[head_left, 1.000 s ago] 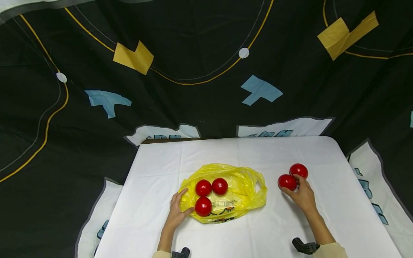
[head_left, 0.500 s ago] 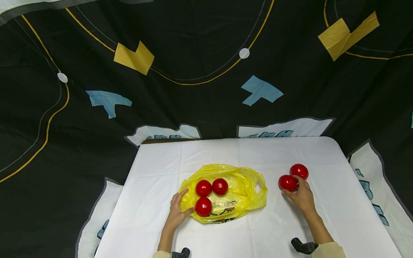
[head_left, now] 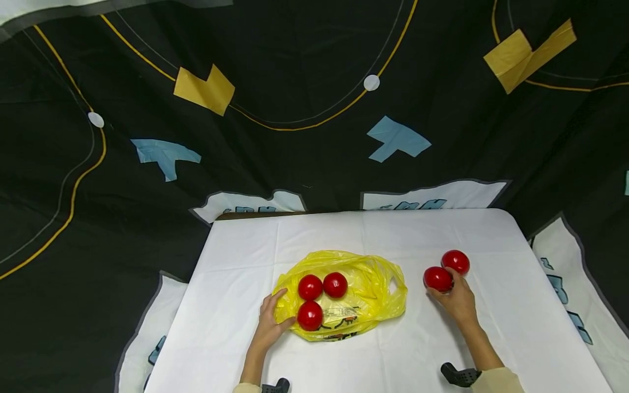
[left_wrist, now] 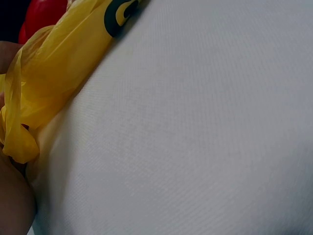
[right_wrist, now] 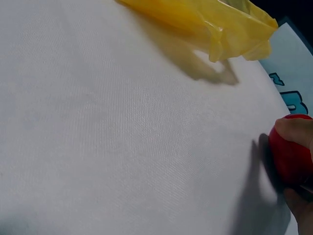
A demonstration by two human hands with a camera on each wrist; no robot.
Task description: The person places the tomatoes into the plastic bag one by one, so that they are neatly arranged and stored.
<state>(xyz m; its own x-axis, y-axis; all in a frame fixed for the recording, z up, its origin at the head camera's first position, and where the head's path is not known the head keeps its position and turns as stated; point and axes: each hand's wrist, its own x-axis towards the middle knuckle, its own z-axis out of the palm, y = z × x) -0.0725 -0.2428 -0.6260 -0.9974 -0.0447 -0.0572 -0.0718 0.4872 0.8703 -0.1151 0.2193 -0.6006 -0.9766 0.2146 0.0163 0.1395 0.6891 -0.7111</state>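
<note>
In the head view, a yellow plastic bag (head_left: 371, 295) with dark print lies flat on the table. Three glossy red balls rest on it: a rear left ball (head_left: 310, 287), a rear right ball (head_left: 335, 285) and a front ball (head_left: 310, 316). My left hand (head_left: 270, 322) touches the bag's left end, thumb and fingers spread apart, the thumb tip beside the front ball. Farther right, my right hand (head_left: 462, 303) grips a red ball (head_left: 437, 279) between thumb and fingers. Another red ball (head_left: 455, 262) sits just behind it. The right wrist view shows the gripped ball (right_wrist: 291, 152) low over the cloth.
A white cloth (head_left: 245, 251) covers the table. Behind it hangs a black backdrop (head_left: 304, 164) with yellow and blue shapes. The bag's handle end (head_left: 395, 286) points toward my right hand.
My right wrist and forearm have shifted slightly left while the fingers stay on the red ball. The left hand, the bag and its balls have not visibly moved.
</note>
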